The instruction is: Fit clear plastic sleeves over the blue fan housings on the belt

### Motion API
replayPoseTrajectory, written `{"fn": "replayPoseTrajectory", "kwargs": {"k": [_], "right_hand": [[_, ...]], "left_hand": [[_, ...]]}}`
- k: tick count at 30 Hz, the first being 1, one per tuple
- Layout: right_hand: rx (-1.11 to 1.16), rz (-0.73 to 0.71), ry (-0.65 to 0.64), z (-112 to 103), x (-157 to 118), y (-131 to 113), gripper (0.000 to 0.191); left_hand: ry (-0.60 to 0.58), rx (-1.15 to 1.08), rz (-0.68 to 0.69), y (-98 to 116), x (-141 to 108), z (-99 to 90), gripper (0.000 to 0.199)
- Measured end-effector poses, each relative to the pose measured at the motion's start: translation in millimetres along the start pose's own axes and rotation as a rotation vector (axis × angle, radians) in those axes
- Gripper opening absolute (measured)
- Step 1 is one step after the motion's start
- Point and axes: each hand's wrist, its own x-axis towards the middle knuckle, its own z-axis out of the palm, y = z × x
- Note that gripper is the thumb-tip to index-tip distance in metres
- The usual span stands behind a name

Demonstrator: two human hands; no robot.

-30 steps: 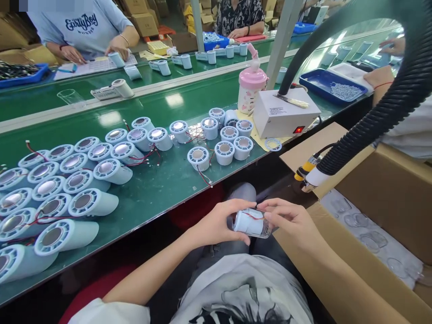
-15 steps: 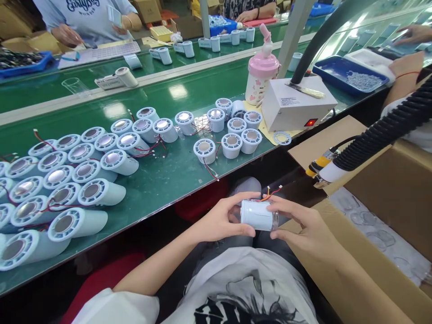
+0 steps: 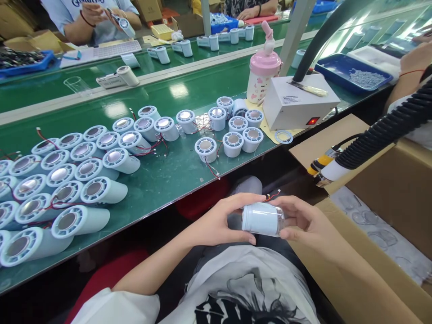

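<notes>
A light-blue cylindrical housing lies sideways between my hands above my lap. Fingers and thumb of my left hand are wrapped about its left end. At the other end, my right hand pinches the rim of a clear plastic sleeve, which sits around the housing and sticks out past it. Thin red and yellow wires with small white plugs rise behind the housing. Similar blue housings stand in rows on the green bench, round metal discs in their tops.
A smaller group of housings stands near a white box with a lit red switch. Beside it is a pink-lidded bottle. A black ribbed hose hangs over an open carton of clear plastic parts. Co-workers sit across and at right.
The clear sleeve now covers more of the housing, and its right end stands further out. My right hand has shifted slightly right. The co-worker across has raised both hands with a part.
</notes>
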Motion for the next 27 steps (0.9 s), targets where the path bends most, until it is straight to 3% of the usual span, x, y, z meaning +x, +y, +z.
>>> {"fn": "replayPoseTrajectory", "kwargs": {"k": [13, 23, 27], "right_hand": [[0.252, 0.244, 0.054, 8.3, 5.8, 3.2, 0.046], [0.389, 0.36, 0.021, 20.1, 11.1, 7.1, 0.053], [0.459, 0.477, -0.026, 21.5, 12.7, 7.2, 0.055]], "left_hand": [[-0.006, 0.1, 0.145, -1.2, 1.9, -3.3, 0.079], [-0.018, 0.041, 0.158, -2.4, 1.7, -2.8, 0.078], [-0.025, 0.029, 0.177, -4.1, 1.6, -2.4, 0.079]]}}
